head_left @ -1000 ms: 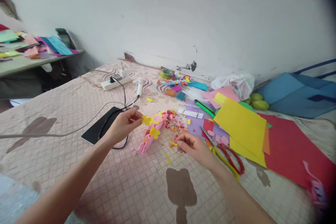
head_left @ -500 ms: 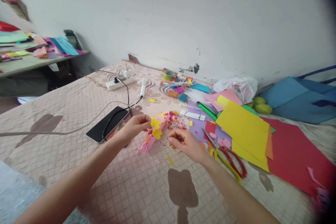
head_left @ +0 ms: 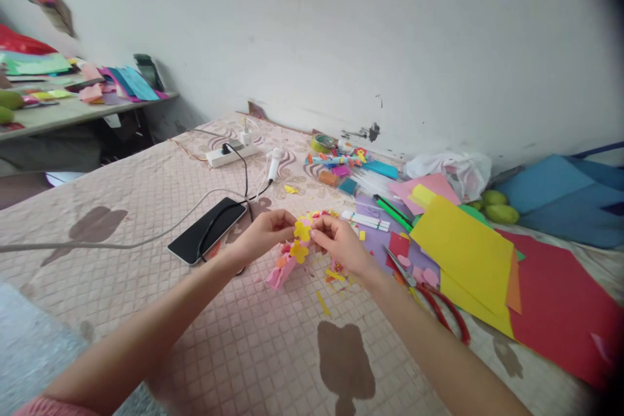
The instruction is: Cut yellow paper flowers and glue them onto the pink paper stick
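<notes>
My left hand (head_left: 271,233) and my right hand (head_left: 340,245) come together over a pink craft piece (head_left: 280,275) lying on the patterned cloth. A yellow flower cutout (head_left: 302,230) sits between my fingertips, pinched from the left and the right. Just below it, a second yellow flower cutout (head_left: 299,251) is on the pink piece, beside a small orange spot. The piece's upper end is partly hidden by my fingers. Small coloured scraps (head_left: 336,273) lie around and under my right hand.
Scissors (head_left: 433,296) with red handles lie beside my right forearm. A green cutter (head_left: 392,211), yellow sheets (head_left: 465,253) and red sheets (head_left: 556,305) spread to the right. A phone (head_left: 207,231) lies left under a black cable, near a power strip (head_left: 231,153).
My right hand has moved left and up to the yellow flower and now pinches it. My left hand stays at its left side. The view has shifted slightly left.
</notes>
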Demonstrator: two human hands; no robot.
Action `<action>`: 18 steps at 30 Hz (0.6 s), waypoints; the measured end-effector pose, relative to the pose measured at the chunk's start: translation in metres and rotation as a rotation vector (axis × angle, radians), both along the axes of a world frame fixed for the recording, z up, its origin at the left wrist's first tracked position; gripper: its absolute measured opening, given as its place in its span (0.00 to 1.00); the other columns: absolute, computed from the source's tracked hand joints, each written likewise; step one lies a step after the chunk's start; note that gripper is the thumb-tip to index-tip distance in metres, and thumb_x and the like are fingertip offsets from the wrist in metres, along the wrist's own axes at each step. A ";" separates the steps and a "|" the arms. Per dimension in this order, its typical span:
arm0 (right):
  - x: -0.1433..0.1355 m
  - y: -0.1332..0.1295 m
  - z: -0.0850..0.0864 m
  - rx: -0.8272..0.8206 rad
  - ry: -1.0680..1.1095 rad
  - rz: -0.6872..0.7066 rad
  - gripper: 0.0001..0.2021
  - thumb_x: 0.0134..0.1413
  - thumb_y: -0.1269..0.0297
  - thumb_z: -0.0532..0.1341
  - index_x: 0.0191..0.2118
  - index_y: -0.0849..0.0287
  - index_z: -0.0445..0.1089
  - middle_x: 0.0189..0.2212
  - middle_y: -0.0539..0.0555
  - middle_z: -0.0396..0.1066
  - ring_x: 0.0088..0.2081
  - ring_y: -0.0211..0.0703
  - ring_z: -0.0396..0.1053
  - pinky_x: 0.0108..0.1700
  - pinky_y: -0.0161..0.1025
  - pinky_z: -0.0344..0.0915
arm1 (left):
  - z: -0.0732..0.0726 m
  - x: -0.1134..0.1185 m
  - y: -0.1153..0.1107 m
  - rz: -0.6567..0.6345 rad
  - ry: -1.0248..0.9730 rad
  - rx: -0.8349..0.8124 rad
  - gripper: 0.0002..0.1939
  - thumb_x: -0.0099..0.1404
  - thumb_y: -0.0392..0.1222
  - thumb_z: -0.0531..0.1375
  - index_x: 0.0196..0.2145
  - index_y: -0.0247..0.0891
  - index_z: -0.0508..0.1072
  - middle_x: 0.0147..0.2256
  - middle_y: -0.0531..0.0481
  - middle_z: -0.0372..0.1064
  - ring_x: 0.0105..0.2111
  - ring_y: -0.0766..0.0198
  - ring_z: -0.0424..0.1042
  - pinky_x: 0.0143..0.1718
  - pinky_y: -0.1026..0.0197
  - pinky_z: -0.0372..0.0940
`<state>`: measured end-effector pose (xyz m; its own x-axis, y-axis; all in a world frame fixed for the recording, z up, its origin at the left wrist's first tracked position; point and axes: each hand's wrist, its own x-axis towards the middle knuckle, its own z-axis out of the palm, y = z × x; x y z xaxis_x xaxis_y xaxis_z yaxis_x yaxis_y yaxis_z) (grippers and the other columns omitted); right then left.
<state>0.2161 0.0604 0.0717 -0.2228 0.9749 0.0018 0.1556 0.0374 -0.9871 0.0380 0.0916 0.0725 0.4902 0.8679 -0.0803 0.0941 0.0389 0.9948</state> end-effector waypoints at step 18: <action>-0.042 0.192 -0.035 0.128 -0.417 -0.131 0.13 0.58 0.62 0.57 0.46 0.63 0.65 0.42 0.55 0.68 0.38 0.42 0.69 0.38 0.43 0.69 | -0.014 -0.052 0.090 0.316 0.127 0.220 0.11 0.50 0.45 0.61 0.28 0.34 0.71 0.27 0.49 0.73 0.27 0.64 0.71 0.30 0.62 0.63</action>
<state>0.1741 0.2525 0.0368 -0.1053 0.9926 0.0606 0.5506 0.1090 -0.8276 -0.0137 0.1820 0.0583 0.1942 0.9776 0.0815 0.2342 -0.1268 0.9639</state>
